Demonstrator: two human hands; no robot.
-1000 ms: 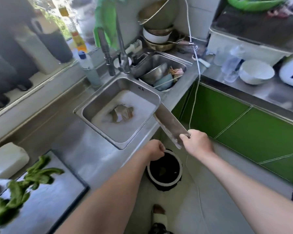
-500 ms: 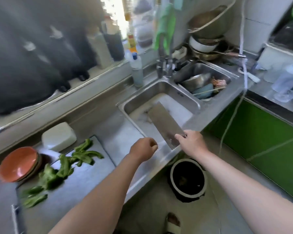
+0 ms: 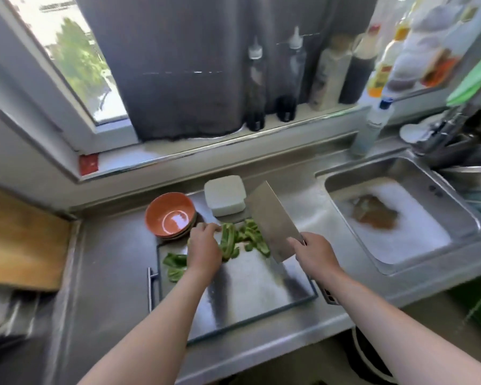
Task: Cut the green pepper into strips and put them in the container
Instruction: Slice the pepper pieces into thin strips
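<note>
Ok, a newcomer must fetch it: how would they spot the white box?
Find the steel sink; left of it a steel tray lies on the counter. At the tray's far edge sits the white rounded-square plastic box, beside stacked orange bowls. It alone is white and boxy.

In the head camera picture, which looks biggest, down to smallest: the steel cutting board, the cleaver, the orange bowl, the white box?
1. steel cutting board
2. cleaver, but it is held nearer the camera, so unsure
3. orange bowl
4. white box, nearly the bowl's size
</note>
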